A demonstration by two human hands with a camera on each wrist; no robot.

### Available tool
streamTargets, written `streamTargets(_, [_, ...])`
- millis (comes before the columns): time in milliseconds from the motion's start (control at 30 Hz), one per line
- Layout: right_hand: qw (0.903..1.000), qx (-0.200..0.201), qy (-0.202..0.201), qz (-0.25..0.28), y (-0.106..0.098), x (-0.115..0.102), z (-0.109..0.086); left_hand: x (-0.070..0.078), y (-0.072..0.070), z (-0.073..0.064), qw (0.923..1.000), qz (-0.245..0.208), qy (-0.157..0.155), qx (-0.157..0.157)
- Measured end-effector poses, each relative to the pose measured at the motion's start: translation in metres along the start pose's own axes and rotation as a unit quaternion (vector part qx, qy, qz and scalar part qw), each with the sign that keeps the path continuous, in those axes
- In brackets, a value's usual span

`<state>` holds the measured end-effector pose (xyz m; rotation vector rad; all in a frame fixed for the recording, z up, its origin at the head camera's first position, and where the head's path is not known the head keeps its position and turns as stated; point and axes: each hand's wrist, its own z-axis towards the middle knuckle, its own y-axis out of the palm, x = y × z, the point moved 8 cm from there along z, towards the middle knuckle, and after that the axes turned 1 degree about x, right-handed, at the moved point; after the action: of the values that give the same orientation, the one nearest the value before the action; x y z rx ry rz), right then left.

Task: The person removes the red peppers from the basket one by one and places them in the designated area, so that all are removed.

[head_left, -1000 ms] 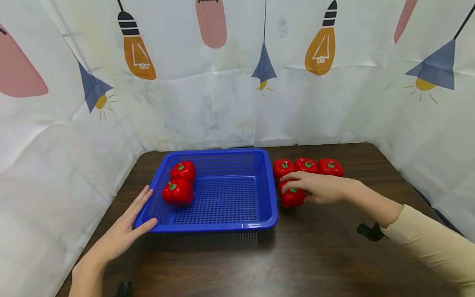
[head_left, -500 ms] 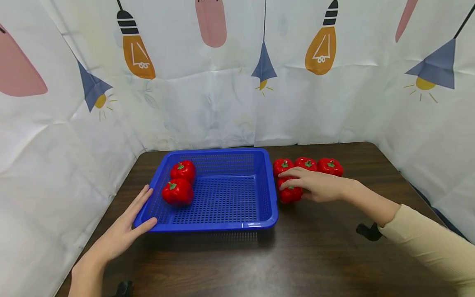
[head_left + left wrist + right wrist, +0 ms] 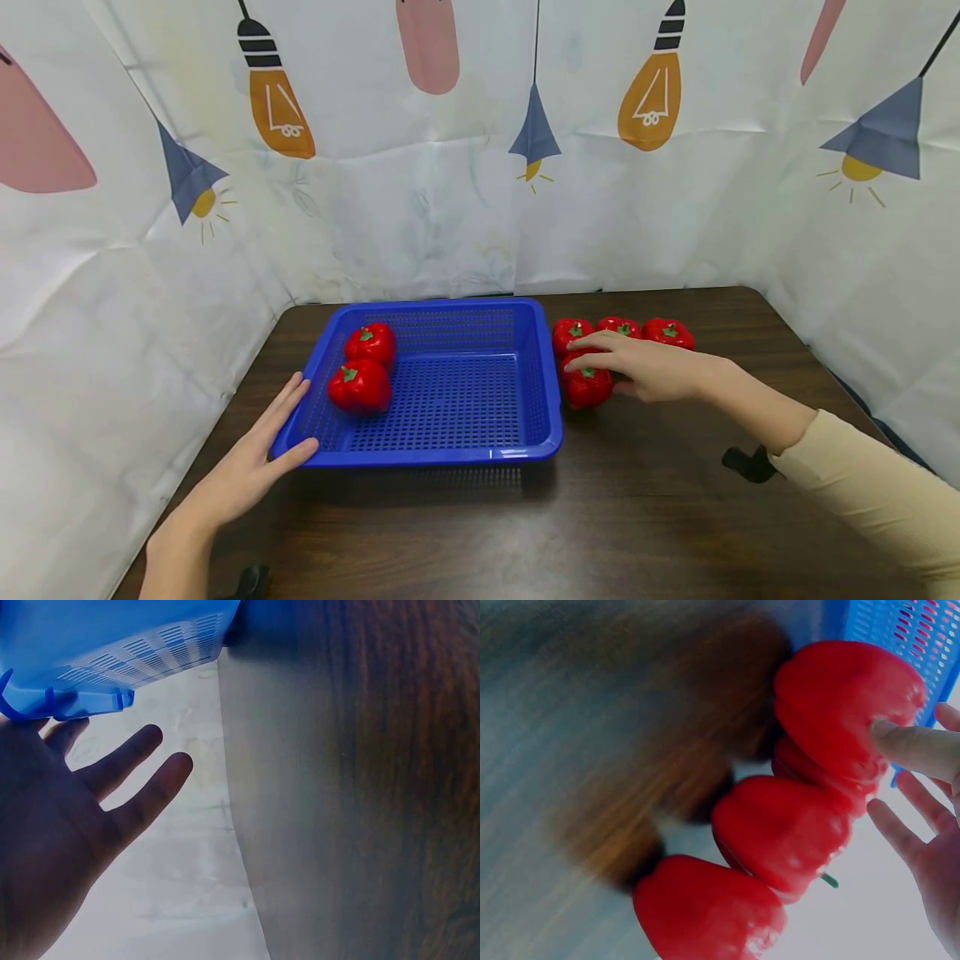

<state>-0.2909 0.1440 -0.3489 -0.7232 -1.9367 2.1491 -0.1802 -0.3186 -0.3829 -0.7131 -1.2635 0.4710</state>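
Observation:
A blue basket sits on the table with two red bell peppers along its left side, the nearer pepper in front of the farther pepper. My left hand rests at the basket's left front corner with its fingers spread; in the left wrist view, the hand shows under the rim. To the right of the basket, my right hand reaches over the front bell pepper. In the right wrist view its thumb touches a pepper and the other fingers extend fairly straight.
Behind the front pepper stand more red bell peppers in a row, left, middle and right, partly hidden by the right hand. The dark wooden table meets a white patterned curtain at its back and sides.
The front bell pepper has shifted slightly back toward the row, the right hand moving with it. Lately its fingers have risen a little, uncovering more of the pepper. The left hand stays put.

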Motion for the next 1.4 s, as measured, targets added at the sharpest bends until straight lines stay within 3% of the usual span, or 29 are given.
streamTargets(267, [0.9991, 0.024, -0.03, -0.017, -0.028, -0.006, 0.01, 0.0, 0.0, 0.001, 1.0, 0.0, 0.001, 0.0])
streamTargets(600, [0.9987, 0.027, -0.043, -0.009, -0.055, -0.012, 0.042, 0.0, 0.0, 0.0, 1.0, -0.004, 0.006, 0.0])
streamTargets(900, [0.9992, -0.022, -0.032, -0.005, -0.061, -0.025, 0.085, 0.001, 0.001, -0.001, 0.9999, -0.009, 0.009, -0.001])
streamTargets(1200, [0.9964, -0.067, -0.052, -0.006, -0.057, -0.041, 0.131, 0.0, 0.001, -0.001, 0.9999, -0.011, 0.003, 0.003])
streamTargets(1400, [0.9951, -0.081, -0.056, -0.01, -0.057, -0.049, 0.163, 0.003, 0.002, 0.0, 0.9997, -0.014, 0.019, 0.001])
